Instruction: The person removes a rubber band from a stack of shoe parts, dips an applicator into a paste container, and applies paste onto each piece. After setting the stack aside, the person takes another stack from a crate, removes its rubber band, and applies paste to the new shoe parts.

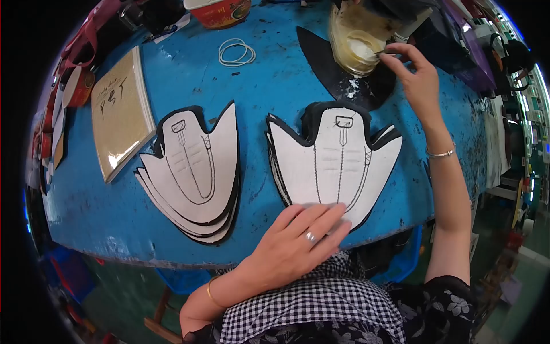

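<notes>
My left hand (309,232) lies with its fingers stretched out over the lower edge of the right-hand stack of white shoe upper pieces (335,155), which have black edges and drawn lines. To its left is a second stack of the same pieces (189,166). Up at the right, my right hand (419,80) pinches a thin stick-like tool (379,53) at the mouth of a glue pot (366,50) holding white paste. The tool's far end is hidden in the pot. Beneath the pot is a dark sheet (321,57) with white drips.
A brown-covered notebook (123,109) lies at the left of the blue table (258,86). White elastic loops (236,53) and a red tub (217,14) are toward the back. Dark and purple items (470,51) crowd the right edge.
</notes>
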Tool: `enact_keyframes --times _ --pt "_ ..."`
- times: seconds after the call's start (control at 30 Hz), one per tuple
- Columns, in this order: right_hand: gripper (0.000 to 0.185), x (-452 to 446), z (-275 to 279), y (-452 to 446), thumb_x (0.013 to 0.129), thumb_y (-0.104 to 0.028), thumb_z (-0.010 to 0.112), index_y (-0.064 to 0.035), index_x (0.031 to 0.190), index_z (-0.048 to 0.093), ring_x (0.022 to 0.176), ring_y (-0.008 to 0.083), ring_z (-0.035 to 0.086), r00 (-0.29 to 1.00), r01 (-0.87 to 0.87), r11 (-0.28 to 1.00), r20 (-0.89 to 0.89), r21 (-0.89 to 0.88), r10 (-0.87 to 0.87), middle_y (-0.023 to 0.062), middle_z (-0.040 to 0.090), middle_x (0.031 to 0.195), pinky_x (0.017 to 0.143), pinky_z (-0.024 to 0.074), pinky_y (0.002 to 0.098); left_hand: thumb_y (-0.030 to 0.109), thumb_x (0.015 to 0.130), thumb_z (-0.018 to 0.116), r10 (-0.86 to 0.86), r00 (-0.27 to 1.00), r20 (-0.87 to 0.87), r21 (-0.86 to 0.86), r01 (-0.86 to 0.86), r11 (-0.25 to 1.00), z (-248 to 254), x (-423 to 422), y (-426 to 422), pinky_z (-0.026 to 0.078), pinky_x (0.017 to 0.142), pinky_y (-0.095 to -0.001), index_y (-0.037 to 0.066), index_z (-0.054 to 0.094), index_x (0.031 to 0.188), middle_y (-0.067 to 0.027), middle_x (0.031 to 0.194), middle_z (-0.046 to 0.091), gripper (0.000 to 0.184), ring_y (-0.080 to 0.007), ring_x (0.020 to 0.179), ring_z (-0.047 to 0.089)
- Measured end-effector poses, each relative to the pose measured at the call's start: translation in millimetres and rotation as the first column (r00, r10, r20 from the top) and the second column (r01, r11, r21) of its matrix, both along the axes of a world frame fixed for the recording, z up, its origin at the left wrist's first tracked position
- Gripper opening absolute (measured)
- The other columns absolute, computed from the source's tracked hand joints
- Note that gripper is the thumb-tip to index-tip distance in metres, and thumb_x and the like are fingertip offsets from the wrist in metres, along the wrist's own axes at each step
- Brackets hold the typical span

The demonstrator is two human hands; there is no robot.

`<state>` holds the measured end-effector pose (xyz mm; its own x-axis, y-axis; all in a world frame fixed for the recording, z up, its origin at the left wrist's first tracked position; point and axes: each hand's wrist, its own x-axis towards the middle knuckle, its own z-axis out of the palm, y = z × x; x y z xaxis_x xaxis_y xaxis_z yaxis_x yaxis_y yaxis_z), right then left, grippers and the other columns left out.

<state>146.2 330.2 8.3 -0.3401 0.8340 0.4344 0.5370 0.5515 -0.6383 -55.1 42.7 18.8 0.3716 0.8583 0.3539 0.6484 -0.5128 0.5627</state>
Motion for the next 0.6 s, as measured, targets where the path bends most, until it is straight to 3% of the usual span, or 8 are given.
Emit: enact_keyframes --times 0.07,0.17,0.3,0.4,0.5,0.6 --pt "0.021 2 7 -15 0.086 -0.02 0.074 -0.006 0.1 0.072 0.081 0.0065 0.056 0.977 0.022 0.976 -0.201 -0.218 -0.067 -0.0021 0.066 0.09 0.073 0.0459 0.0227 0.018 0.072 0.076 -0.003 0.996 -0.084 0.027 0.006 1.0 -9 3 4 0.044 0.089 -0.0354 0.011 0.07 0.116 -0.003 0.12 0.061 0.045 -0.0201 0.107 0.058" --pt "0.017 1 24 -66 0.086 -0.016 0.074 -0.0033 0.097 0.07 0.082 0.0066 0.057 0.948 -0.163 0.89 -0.316 -0.426 0.022 -0.0014 0.068 0.09 0.074 0.0465 0.0228 0.018 0.069 0.075 -0.034 0.997 -0.076 0.003 0.035 0.999 -4 -3 5 0.045 0.088 -0.0363 0.008 0.069 0.117 -0.0025 0.118 0.06 0.05 -0.0197 0.106 0.058" --pt "0.021 -6 36 -132 0.079 -0.013 0.078 -0.0065 0.097 0.069 0.078 0.0135 0.059 0.94 -0.328 0.887 -0.023 -0.324 0.34 0.0022 0.068 0.087 0.075 0.0464 0.0275 0.018 0.066 0.075 -0.026 0.995 -0.099 0.011 0.027 1.0 -5 -3 3 0.044 0.088 -0.0374 0.008 0.069 0.116 -0.0021 0.116 0.059 0.052 -0.0198 0.106 0.058" --pt "0.024 -9 29 -145 0.075 -0.014 0.08 -0.0082 0.096 0.069 0.075 0.018 0.059 0.881 -0.427 0.884 0.132 -0.189 0.454 0.003 0.066 0.083 0.076 0.0441 0.032 0.019 0.066 0.076 -0.025 0.994 -0.11 0.007 0.025 1.0 -4 -1 3 0.044 0.088 -0.0382 0.008 0.069 0.115 -0.0021 0.117 0.059 0.051 -0.0202 0.106 0.058" --pt "0.024 -13 22 -134 0.074 -0.016 0.081 -0.0084 0.094 0.069 0.074 0.0189 0.058 0.928 -0.332 0.943 0.191 0.029 0.32 0.0021 0.064 0.079 0.076 0.0415 0.0342 0.02 0.066 0.077 -0.022 0.994 -0.111 0.003 0.022 1.0 -4 -2 2 0.045 0.088 -0.0389 0.008 0.069 0.114 -0.003 0.117 0.059 0.05 -0.0205 0.106 0.058" --pt "0.023 -15 15 -122 0.075 -0.016 0.081 -0.0085 0.092 0.068 0.073 0.0185 0.058 0.955 -0.255 0.966 0.166 0.049 0.244 0.0023 0.062 0.077 0.075 0.0415 0.0339 0.018 0.067 0.076 -0.024 0.994 -0.103 0.001 0.024 1.0 -1 -2 3 0.046 0.087 -0.039 0.006 0.069 0.112 -0.0046 0.116 0.06 0.047 -0.0213 0.104 0.059"
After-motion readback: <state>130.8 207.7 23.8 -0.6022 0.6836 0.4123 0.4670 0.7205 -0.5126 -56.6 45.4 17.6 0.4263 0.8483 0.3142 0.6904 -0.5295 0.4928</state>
